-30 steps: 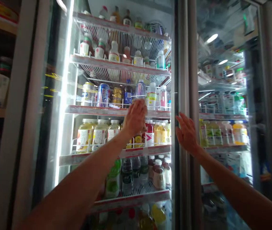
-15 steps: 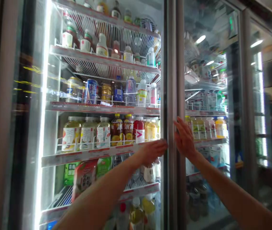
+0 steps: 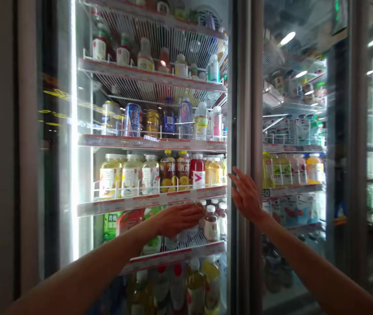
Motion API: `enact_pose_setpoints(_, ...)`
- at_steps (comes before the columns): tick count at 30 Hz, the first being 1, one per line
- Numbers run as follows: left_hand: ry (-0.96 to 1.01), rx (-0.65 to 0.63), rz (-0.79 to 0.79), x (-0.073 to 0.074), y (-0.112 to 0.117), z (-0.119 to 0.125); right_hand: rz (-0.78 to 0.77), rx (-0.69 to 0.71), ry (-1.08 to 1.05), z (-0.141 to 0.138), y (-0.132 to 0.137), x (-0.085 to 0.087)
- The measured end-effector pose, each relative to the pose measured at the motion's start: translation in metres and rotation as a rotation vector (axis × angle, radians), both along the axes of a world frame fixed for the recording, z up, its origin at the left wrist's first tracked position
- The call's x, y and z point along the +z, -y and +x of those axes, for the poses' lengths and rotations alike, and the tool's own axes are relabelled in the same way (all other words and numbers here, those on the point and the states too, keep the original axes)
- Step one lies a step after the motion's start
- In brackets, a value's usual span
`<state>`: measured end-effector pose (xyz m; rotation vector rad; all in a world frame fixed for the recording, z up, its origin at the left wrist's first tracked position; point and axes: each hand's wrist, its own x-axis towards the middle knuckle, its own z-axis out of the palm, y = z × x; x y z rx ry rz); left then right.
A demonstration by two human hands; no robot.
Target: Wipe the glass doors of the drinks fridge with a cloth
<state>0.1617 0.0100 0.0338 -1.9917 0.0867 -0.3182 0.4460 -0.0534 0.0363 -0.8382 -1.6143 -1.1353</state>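
A tall fridge with a glass door (image 3: pixel 89 236) stands in front of me, and lit shelves of drinks show through it. My left hand (image 3: pixel 183 218) is in front of the lower shelves, palm down with the fingers stretched out together and nothing seen in it. Behind its fingertips are small white-capped bottles (image 3: pixel 211 225). My right hand (image 3: pixel 247 197) is at the metal door frame (image 3: pixel 243 109), its fingers spread and their tips by the frame's left edge. Whether they press on it I cannot tell. Above my left hand runs a shelf rail (image 3: pixel 153 200).
On the middle shelf stand white-labelled bottles (image 3: pixel 110 177), brown iced tea bottles (image 3: pixel 168 173) and a red bottle (image 3: pixel 198 170). Cans (image 3: pixel 133 119) are one shelf higher. To the right, another glass door covers more drinks (image 3: pixel 281 168). A dark upright frame (image 3: pixel 2 153) borders the left.
My left hand has moved away from the door frame, leftward and slightly down. My right hand remains by the frame. The view has shifted a little.
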Motion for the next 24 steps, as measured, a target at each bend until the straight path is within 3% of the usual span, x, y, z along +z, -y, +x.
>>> enact_pose_setpoints(2, 0.085, 0.008, 0.000, 0.006, 0.000, -0.020, -0.022, 0.019, 0.034, -0.011, -0.003, -0.004)
enact_pose_setpoints(5, 0.605, 0.094, -0.015, 0.039, -0.003, -0.050, -0.025, 0.044, 0.036, -0.026, -0.008, -0.004)
enact_pose_setpoints(7, 0.858, 0.122, -0.019, 0.046, -0.003, -0.061, -0.018, 0.061, 0.030, -0.036, -0.012, -0.002)
enact_pose_setpoints(9, 0.775, 0.104, -0.014, 0.033, -0.001, -0.065, -0.010, 0.077, 0.044, -0.047, -0.016, -0.001)
enact_pose_setpoints(11, 0.434, 0.076, -0.020, 0.010, 0.003, -0.067, -0.013, 0.083, 0.075, -0.059, -0.018, -0.002)
enact_pose_setpoints(13, 0.171, 0.073, -0.035, -0.001, 0.005, -0.075, -0.027, 0.086, 0.110, -0.071, -0.019, -0.002)
enact_pose_setpoints(15, 0.235, 0.101, -0.032, 0.009, 0.005, -0.091, -0.040, 0.100, 0.131, -0.079, -0.019, -0.003)
enact_pose_setpoints(18, 0.791, 0.140, 0.023, 0.042, 0.004, -0.119, -0.050, 0.127, 0.124, -0.085, -0.018, -0.002)
enact_pose_setpoints(20, 1.014, 0.141, 0.059, 0.049, 0.005, -0.130, -0.053, 0.140, 0.115, -0.087, -0.018, -0.001)
enact_pose_setpoints(22, 0.865, 0.131, 0.078, 0.036, 0.009, -0.133, -0.048, 0.143, 0.116, -0.089, -0.019, -0.002)
enact_pose_setpoints(24, 0.518, 0.129, 0.084, 0.015, 0.013, -0.136, -0.047, 0.137, 0.134, -0.092, -0.021, -0.003)
